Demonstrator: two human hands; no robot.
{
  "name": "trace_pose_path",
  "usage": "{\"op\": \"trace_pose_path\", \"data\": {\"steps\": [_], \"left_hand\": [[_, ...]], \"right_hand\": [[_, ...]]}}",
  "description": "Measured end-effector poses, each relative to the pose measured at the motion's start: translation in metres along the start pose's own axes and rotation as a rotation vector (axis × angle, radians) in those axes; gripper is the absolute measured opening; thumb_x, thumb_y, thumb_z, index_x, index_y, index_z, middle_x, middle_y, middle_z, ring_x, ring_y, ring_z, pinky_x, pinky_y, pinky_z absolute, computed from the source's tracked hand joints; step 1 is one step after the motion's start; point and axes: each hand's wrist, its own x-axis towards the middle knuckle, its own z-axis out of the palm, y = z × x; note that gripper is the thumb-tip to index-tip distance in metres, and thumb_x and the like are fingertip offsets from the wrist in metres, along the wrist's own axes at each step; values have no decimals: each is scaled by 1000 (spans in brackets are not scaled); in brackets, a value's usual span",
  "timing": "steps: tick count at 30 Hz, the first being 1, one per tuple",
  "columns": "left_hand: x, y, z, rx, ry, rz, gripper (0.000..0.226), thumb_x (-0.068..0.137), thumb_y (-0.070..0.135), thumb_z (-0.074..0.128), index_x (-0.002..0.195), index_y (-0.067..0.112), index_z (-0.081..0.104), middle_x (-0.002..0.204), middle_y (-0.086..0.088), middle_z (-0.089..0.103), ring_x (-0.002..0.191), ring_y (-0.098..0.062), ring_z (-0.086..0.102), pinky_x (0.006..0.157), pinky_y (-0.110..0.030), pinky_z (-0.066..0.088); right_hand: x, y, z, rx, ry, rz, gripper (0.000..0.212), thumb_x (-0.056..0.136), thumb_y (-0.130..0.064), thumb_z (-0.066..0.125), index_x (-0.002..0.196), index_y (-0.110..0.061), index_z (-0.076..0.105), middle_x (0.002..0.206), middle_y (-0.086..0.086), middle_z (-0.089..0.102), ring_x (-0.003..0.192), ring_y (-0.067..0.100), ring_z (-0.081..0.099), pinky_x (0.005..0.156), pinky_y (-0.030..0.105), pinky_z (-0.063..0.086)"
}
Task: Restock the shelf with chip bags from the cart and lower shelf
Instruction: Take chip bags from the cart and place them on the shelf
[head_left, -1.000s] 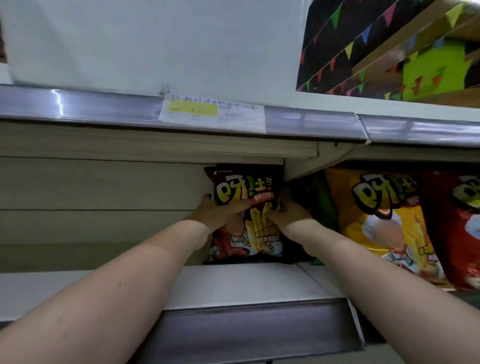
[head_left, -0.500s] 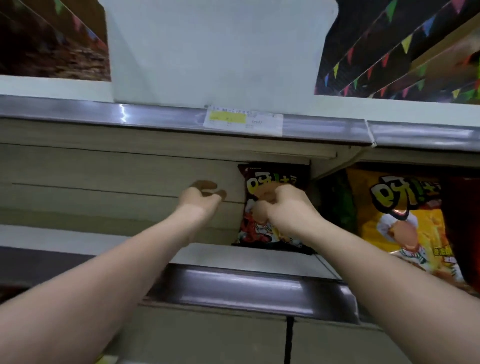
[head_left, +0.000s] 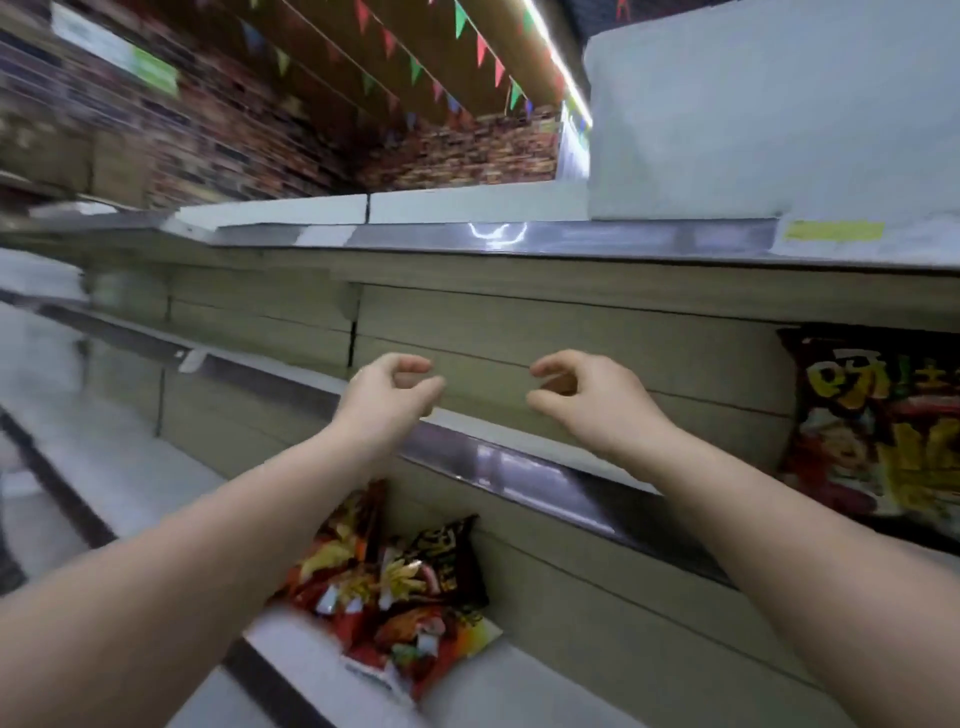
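Your left hand (head_left: 387, 387) and right hand (head_left: 582, 397) hover loosely curled and hold nothing, in front of the bare stretch of the white middle shelf with its metal edge strip (head_left: 498, 462). One dark red printed chip bag (head_left: 878, 426) stands upright there at far right, facing out for display. More crumpled red and yellow foil chip bags (head_left: 400, 587) lie heaped on the white lower shelf (head_left: 483, 686), directly below your left forearm, within reach for the next pick.
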Motion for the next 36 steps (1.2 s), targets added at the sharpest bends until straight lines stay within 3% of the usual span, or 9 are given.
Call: {"op": "trace_pose_path", "data": {"steps": [5, 9, 15, 19, 24, 29, 33, 36], "left_hand": [[8, -34, -97, 38, 89, -52, 13, 93, 22, 56, 104, 17, 60, 93, 0, 63, 85, -18, 65, 89, -36, 51], [16, -72, -183, 59, 138, -112, 8, 96, 21, 53, 102, 18, 57, 91, 2, 60, 77, -12, 61, 75, -30, 50], [27, -135, -300, 118, 223, -244, 12, 96, 20, 51, 106, 15, 57, 98, -4, 59, 78, -14, 60, 70, -27, 46], [25, -169, -358, 157, 284, -337, 12, 96, 20, 52, 106, 15, 58, 96, -4, 60, 76, -14, 60, 74, -31, 47], [13, -222, -404, 186, 343, -461, 12, 95, 16, 53, 104, 12, 60, 90, -6, 60, 71, -14, 56, 63, -24, 45], [4, -281, -439, 210, 399, -590, 6, 96, 21, 53, 95, 22, 58, 97, -3, 63, 85, -17, 61, 72, -28, 50], [14, -329, -463, 220, 510, -665, 7, 97, 22, 52, 101, 21, 57, 98, -2, 62, 82, -15, 60, 67, -26, 49], [27, -367, -474, 184, 580, -739, 11, 97, 22, 52, 105, 18, 58, 102, -6, 63, 85, -17, 61, 67, -27, 49]], "right_hand": [[21, -68, 68, 91, -84, -98, 23, 92, -26, 55, 114, -23, 61, 102, -4, 63, 88, 14, 60, 62, 17, 43], [35, -127, 141, 112, -187, -167, 27, 93, -29, 55, 118, -23, 60, 107, -6, 62, 92, 6, 51, 76, 18, 35], [50, -204, 247, 221, -321, -205, 28, 93, -31, 53, 119, -23, 59, 113, -2, 62, 99, 10, 54, 77, 21, 38], [54, -240, 306, 260, -462, -200, 27, 92, -31, 54, 117, -24, 59, 111, -2, 63, 91, 13, 58, 71, 22, 44], [55, -262, 386, 272, -628, -201, 29, 93, -31, 53, 120, -20, 59, 118, 1, 62, 101, 16, 57, 78, 22, 39], [63, -271, 472, 314, -782, -226, 30, 93, -32, 54, 120, -20, 59, 109, -1, 59, 100, 14, 55, 78, 22, 38], [79, -276, 542, 364, -888, -242, 33, 93, -29, 54, 124, -18, 57, 123, 3, 58, 110, 17, 54, 89, 27, 42], [91, -275, 597, 385, -963, -228, 34, 93, -31, 53, 125, -19, 56, 124, 2, 58, 111, 18, 54, 87, 27, 43]]}}
